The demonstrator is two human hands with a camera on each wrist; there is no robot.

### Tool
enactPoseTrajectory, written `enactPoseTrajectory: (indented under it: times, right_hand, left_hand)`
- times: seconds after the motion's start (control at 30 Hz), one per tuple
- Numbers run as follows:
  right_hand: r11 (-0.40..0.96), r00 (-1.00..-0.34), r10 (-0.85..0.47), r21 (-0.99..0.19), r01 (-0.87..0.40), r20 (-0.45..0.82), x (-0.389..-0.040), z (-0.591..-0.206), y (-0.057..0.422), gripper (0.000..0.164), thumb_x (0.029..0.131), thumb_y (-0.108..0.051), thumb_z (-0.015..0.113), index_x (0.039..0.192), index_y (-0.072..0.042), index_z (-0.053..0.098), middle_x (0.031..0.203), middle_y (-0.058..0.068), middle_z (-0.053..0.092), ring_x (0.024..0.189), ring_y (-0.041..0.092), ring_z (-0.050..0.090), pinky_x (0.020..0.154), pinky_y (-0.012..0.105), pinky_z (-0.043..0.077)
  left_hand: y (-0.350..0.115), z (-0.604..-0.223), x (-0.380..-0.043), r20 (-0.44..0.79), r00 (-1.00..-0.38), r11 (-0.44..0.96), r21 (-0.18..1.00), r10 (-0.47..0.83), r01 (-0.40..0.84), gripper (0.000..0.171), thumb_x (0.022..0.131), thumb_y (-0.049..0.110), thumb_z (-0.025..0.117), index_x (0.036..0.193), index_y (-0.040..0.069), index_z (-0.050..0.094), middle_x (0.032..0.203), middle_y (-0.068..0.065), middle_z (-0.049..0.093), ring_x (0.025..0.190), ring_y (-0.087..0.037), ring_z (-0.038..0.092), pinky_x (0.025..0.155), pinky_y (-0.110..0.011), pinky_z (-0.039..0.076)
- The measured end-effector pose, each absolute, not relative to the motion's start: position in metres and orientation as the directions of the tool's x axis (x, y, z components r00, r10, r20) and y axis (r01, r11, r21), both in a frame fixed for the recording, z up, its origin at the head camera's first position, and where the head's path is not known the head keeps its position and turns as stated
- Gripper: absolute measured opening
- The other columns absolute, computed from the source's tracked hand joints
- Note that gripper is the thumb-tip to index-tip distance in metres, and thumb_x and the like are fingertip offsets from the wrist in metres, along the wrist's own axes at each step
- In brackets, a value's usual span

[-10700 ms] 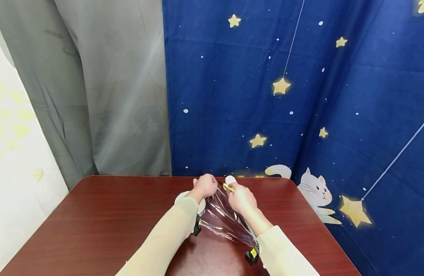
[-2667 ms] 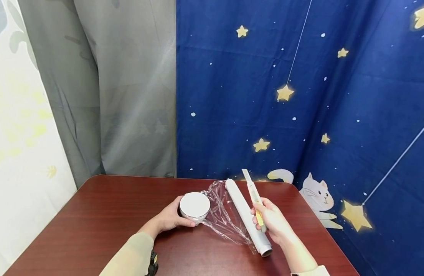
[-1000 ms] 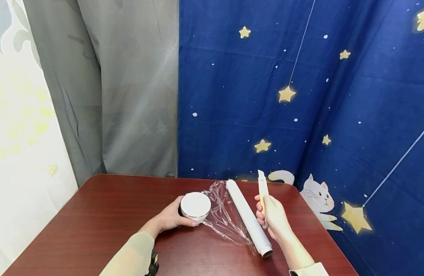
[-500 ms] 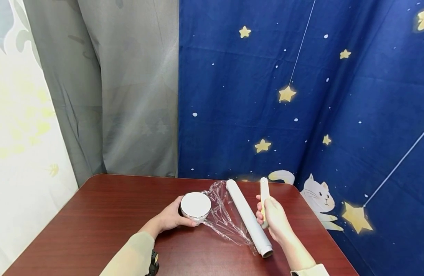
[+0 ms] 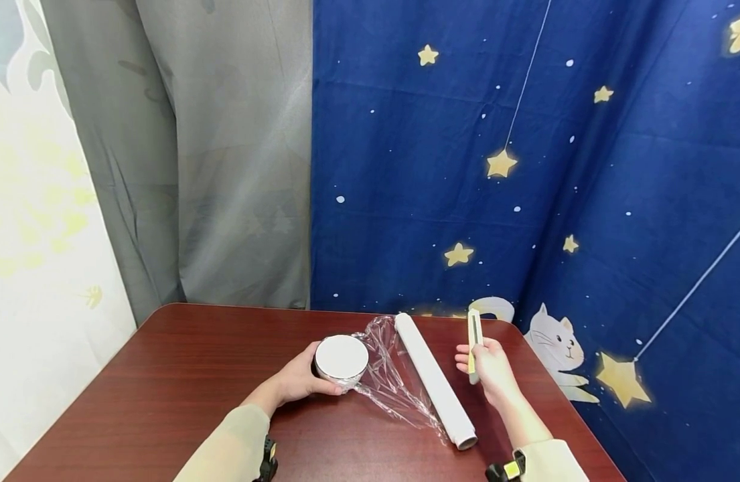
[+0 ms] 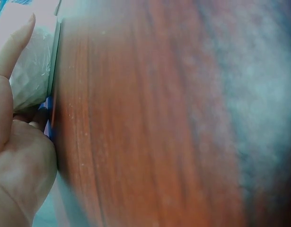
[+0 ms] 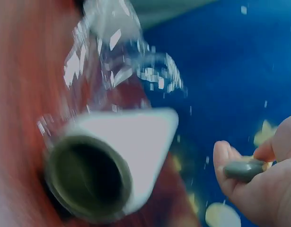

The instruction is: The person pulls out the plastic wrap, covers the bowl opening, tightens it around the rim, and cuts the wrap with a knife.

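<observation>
My left hand point(image 5: 300, 376) holds a round white-topped container point(image 5: 341, 357) from its left side, the thumb along its near edge. Clear film clings to the container's textured white wall point(image 6: 34, 66) in the left wrist view. From there crumpled cling film point(image 5: 390, 385) stretches to a white cling film roll point(image 5: 434, 381) lying slantwise on the table. Right of the roll, my right hand point(image 5: 495, 368) grips a white and yellow utility knife point(image 5: 475, 328) that points away from me, no blade showing. In the right wrist view the knife's grey end point(image 7: 243, 170) pokes out beside the palm.
The dark red wooden table point(image 5: 225, 375) has rounded far corners. Behind it hang a grey curtain point(image 5: 243, 167) and a blue curtain point(image 5: 394, 147) with stars and a cat. The roll's open end point(image 7: 88, 177) faces the right wrist camera.
The knife's blade, out one second ago, has slid into the handle. My right hand has shifted slightly right with the knife and loosened some fingers. The left hand and container stay put.
</observation>
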State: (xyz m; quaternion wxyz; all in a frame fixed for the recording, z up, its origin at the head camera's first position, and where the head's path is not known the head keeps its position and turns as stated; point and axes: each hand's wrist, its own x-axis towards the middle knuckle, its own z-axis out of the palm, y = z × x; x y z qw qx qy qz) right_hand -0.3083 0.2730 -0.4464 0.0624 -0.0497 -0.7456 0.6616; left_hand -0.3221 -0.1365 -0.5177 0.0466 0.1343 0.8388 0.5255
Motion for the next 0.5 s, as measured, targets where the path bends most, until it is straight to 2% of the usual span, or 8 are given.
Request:
enactPoseTrajectory:
  times: [0.07,0.13,0.2,0.3,0.4,0.5]
  right_hand:
    - [0.143,-0.978,0.209,-0.99,0.008,0.022,-0.318,-0.452,0.284,0.043,0.11,-0.001,0.04,0.145,0.023,0.04,0.115,0.024,0.066,0.081,0.012,0.074,0.075,0.027,0.066]
    - [0.225,-0.962,0.273,-0.973,0.043,0.02,-0.326,-0.457,0.294,0.044,0.109,-0.005,0.046,0.144,0.022,0.048,0.117,0.032,0.062,0.082,0.012,0.07,0.073,0.025,0.064]
    - [0.323,-0.947,0.32,-0.942,0.088,0.022,-0.333,-0.46,0.305,0.045,0.107,-0.009,0.053,0.14,0.02,0.056,0.119,0.037,0.063,0.083,0.017,0.069,0.071,0.023,0.06]
    - [0.447,-0.929,0.37,-0.88,0.16,0.019,-0.342,-0.466,0.318,0.042,0.105,-0.016,0.062,0.131,0.017,0.067,0.114,0.032,0.073,0.089,0.028,0.069,0.069,0.023,0.052]
    - [0.504,-0.921,0.389,-0.839,0.206,0.008,-0.347,-0.472,0.329,0.04,0.103,-0.019,0.069,0.123,0.015,0.072,0.102,0.026,0.077,0.097,0.037,0.069,0.07,0.026,0.051]
    - [0.566,-0.918,0.396,-0.787,0.244,0.001,-0.35,-0.478,0.335,0.037,0.1,-0.022,0.073,0.116,0.012,0.076,0.095,0.021,0.078,0.098,0.039,0.068,0.073,0.031,0.051]
  left_hand:
    - [-0.137,-0.518,-0.322,0.06,-0.96,0.411,0.895,0.275,0.174,0.117,0.068,0.028,0.107,0.162,0.005,0.041,0.153,-0.012,0.062,0.14,-0.028,0.057,0.123,-0.055,0.04]
    - [-0.137,-0.517,-0.322,0.06,-0.96,0.409,0.896,0.275,0.173,0.117,0.068,0.028,0.107,0.162,0.005,0.041,0.153,-0.011,0.062,0.14,-0.027,0.057,0.123,-0.055,0.04]
    - [-0.137,-0.517,-0.322,0.059,-0.96,0.408,0.897,0.273,0.171,0.117,0.068,0.027,0.107,0.162,0.005,0.042,0.152,-0.011,0.062,0.14,-0.027,0.057,0.123,-0.054,0.04]
    - [-0.137,-0.517,-0.322,0.06,-0.96,0.404,0.899,0.274,0.171,0.116,0.068,0.027,0.107,0.161,0.005,0.042,0.152,-0.011,0.062,0.139,-0.027,0.057,0.122,-0.053,0.04]
    - [-0.137,-0.517,-0.322,0.06,-0.959,0.407,0.897,0.276,0.173,0.115,0.068,0.028,0.107,0.161,0.004,0.042,0.152,-0.011,0.062,0.139,-0.027,0.057,0.122,-0.053,0.041]
    - [-0.137,-0.517,-0.323,0.06,-0.959,0.412,0.894,0.276,0.174,0.116,0.068,0.029,0.106,0.162,0.004,0.042,0.153,-0.012,0.062,0.14,-0.028,0.057,0.122,-0.054,0.041]
